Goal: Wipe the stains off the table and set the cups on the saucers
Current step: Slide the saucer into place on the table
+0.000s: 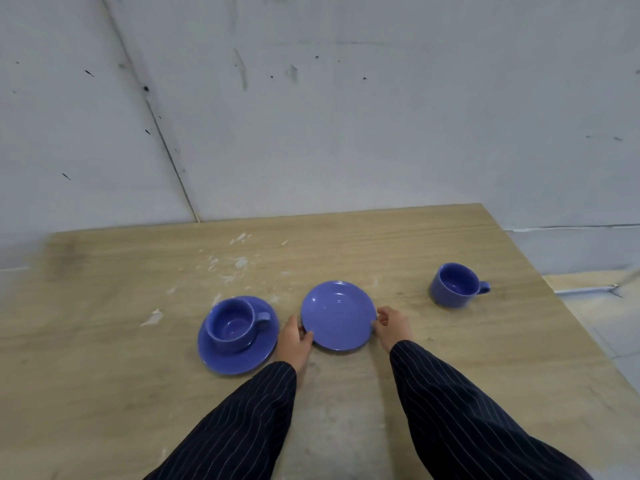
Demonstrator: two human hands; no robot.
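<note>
Both hands grip the empty saucer [337,315] by its rim: the left hand [293,341] pinches the left edge, thumb on top, and the right hand [393,325] has its fingers curled on the right edge. Whether the saucer lies flat on the table [450,358] or is tipped a little off it, I cannot tell. Dark pinstriped sleeves [467,417] cover both arms to the wrists.

Just left of the left hand a second saucer [239,355] carries an upright cup [233,323], handle pointing right — that pair is set. The other cup [455,285] stands upright on the bare wood well off to the right, handle also to the right, apart from either saucer.

White stains [239,261] are scattered over the wood behind the saucers, with one larger patch [152,317] left of the cup on its saucer — none wiped. A scuffed grey wall [311,98] rises behind the table.
</note>
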